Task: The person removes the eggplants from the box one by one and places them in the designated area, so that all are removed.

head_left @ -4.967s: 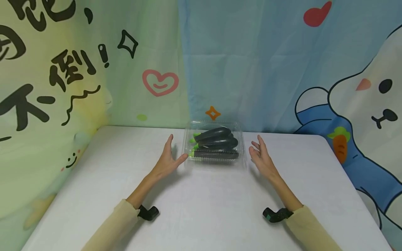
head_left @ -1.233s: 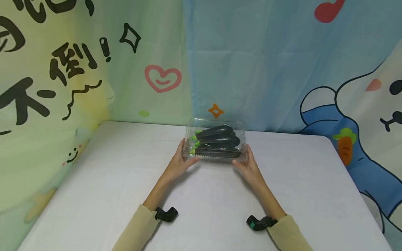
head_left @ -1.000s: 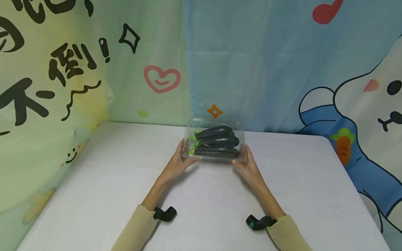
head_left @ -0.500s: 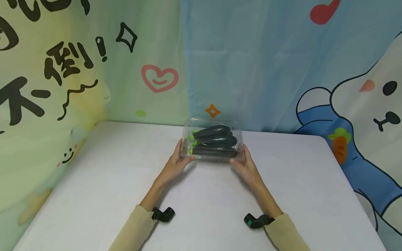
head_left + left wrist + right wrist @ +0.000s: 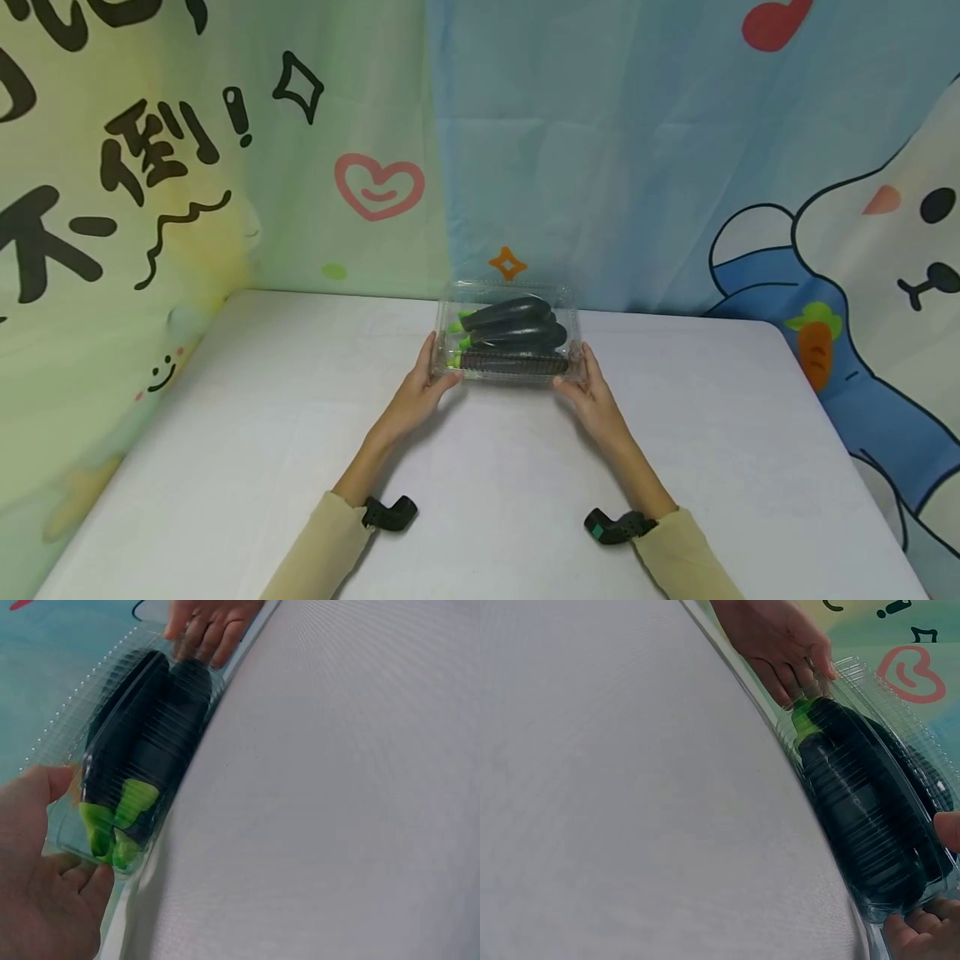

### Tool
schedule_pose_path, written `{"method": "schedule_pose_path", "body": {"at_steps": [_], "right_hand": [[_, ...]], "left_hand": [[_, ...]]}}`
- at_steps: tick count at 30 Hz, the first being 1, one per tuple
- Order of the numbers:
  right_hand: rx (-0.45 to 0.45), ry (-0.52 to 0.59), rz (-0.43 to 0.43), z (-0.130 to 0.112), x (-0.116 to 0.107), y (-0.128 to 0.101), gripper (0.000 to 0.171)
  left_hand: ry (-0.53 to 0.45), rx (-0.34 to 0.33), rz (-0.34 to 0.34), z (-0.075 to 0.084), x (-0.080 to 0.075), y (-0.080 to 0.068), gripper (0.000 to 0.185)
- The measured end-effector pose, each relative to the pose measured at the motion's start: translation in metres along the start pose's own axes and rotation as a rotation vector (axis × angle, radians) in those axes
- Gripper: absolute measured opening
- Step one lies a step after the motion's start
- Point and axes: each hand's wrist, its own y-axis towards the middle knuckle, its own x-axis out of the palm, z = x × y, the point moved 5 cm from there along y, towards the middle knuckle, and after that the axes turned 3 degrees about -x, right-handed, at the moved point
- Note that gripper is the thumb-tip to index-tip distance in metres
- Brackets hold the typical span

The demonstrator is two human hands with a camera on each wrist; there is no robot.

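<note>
A clear plastic clamshell box (image 5: 510, 377) with several dark eggplants (image 5: 517, 336) inside is at the far side of the white table. Green stem ends point to the left. My left hand (image 5: 412, 400) grips the box's near left corner, thumb on the rim and fingers low at the side, as the left wrist view shows. On the opposite corner, my right hand (image 5: 596, 404) holds it the same way; in the right wrist view its thumb (image 5: 948, 829) lies at the rim with fingers curled beneath the bottom.
Right behind the box hangs a printed cloth backdrop (image 5: 525, 167), close to the far edge of the white-covered table (image 5: 495, 492). Each wrist wears a small black camera, the left camera (image 5: 392, 513) and the right camera (image 5: 617, 527), in front of the tan sleeves.
Five seconds ago both hands were spread apart beside the box; they have come inward and taken hold of its sides. Over the last second hands and box stay nearly still.
</note>
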Motion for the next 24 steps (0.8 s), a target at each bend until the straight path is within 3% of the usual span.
{"method": "schedule_pose_path", "body": {"at_steps": [5, 12, 19, 24], "right_hand": [[-0.02, -0.012, 0.014, 0.011, 0.0, 0.004, 0.084], [0.006, 0.005, 0.004, -0.001, 0.001, -0.002, 0.081], [0.02, 0.001, -0.004, -0.019, 0.0, -0.008, 0.079], [0.008, 0.013, -0.017, -0.018, 0.0, -0.007, 0.079]], "left_hand": [[0.016, 0.0, 0.032, -0.02, 0.001, 0.011, 0.089], [0.036, 0.032, 0.054, -0.023, 0.003, 0.011, 0.088], [0.031, 0.006, -0.008, 0.011, 0.0, -0.007, 0.078], [0.029, 0.012, -0.012, 0.008, -0.001, -0.005, 0.077]]}}
